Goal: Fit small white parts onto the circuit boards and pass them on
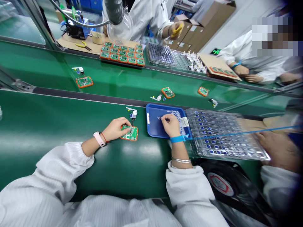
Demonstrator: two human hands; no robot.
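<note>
My left hand (116,127) grips the upper left side of a green circuit board (133,135) in an orange frame, its thumb lying across the board's face. Just beyond the board, a small white part with a blue square (133,114) is joined to it by a short dark wire. My right hand (171,126) is over a blue tray (153,132), fingers curled into a pinch. Whatever the fingertips hold is too small to make out. Small white pieces (183,128) lie scattered in the tray's right half.
Right of the tray stand clear plastic trays (227,126) with blue-faced parts. More boards (84,82) lie on the green strip beyond the dark rail. A black fan (220,184) is at lower right. Co-workers sit opposite and at right; a blue cord (248,131) runs from my right wrist.
</note>
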